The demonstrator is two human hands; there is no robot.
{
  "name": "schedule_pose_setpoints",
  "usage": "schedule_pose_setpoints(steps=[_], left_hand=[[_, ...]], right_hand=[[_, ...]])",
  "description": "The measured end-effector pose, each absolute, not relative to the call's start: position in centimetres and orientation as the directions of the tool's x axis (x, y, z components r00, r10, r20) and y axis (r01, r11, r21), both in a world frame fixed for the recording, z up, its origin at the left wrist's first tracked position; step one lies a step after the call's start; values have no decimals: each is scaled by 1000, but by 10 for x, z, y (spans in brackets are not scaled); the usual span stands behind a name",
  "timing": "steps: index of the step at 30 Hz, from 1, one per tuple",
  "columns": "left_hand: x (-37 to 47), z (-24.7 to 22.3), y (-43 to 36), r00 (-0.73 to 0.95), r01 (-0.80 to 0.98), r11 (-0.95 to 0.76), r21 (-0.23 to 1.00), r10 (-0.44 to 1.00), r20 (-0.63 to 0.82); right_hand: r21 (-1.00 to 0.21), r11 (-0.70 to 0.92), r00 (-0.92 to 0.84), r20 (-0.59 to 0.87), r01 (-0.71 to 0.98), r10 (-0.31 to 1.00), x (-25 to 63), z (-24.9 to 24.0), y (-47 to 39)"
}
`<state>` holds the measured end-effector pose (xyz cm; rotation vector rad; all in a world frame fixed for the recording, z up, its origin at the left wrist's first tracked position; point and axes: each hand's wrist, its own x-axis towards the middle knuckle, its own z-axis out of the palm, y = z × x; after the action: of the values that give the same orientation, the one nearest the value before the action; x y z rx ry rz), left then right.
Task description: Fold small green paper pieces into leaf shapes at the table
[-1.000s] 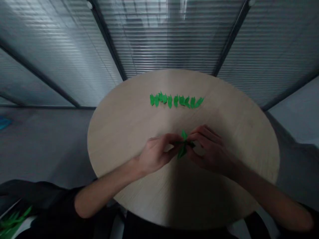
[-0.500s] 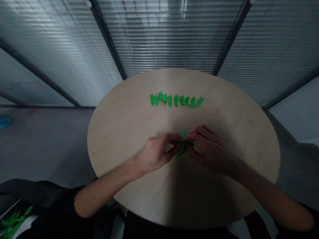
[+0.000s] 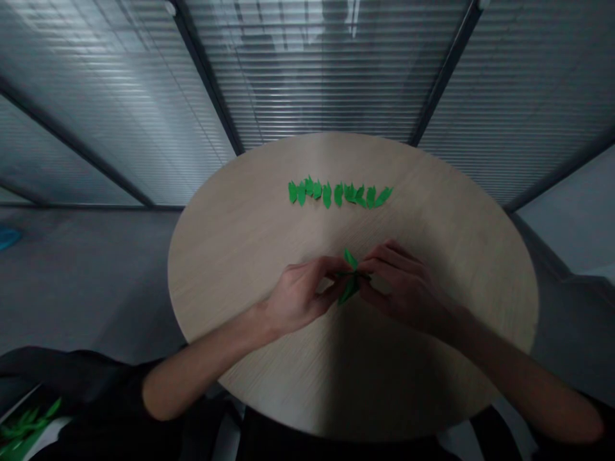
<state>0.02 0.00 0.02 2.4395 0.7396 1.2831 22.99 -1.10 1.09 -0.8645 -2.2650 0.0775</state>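
Between my two hands is a piece of folded green paper (image 3: pixel 348 290), with one pointed flap sticking up and another pointing down towards me. My left hand (image 3: pixel 303 291) pinches its left side between thumb and fingers. From the other side, my right hand (image 3: pixel 401 282) grips it with its fingertips closed together. The middle of the paper is partly covered by fingers. Farther back on the round wooden table (image 3: pixel 230 224), several small folded green paper pieces (image 3: pixel 327 194) lie in an uneven row, some touching one another.
Glass panels with horizontal blinds (image 3: pixel 327 96) rise behind the table. More green pieces (image 3: pixel 29 426) lie in a white-edged container at the lower left. A blue object (image 3: pixel 8 237) is on the floor at the far left.
Almost nothing differs. The whole view has shifted very slightly, and both hands keep the same pinch on the folded green paper.
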Motion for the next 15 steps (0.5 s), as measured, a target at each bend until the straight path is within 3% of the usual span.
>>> schedule_pose_setpoints(steps=[15], left_hand=[[2, 0, 1, 461, 287, -811, 509, 583, 669]], right_hand=[[-278, 758, -542, 560, 590, 627, 231, 11, -11]])
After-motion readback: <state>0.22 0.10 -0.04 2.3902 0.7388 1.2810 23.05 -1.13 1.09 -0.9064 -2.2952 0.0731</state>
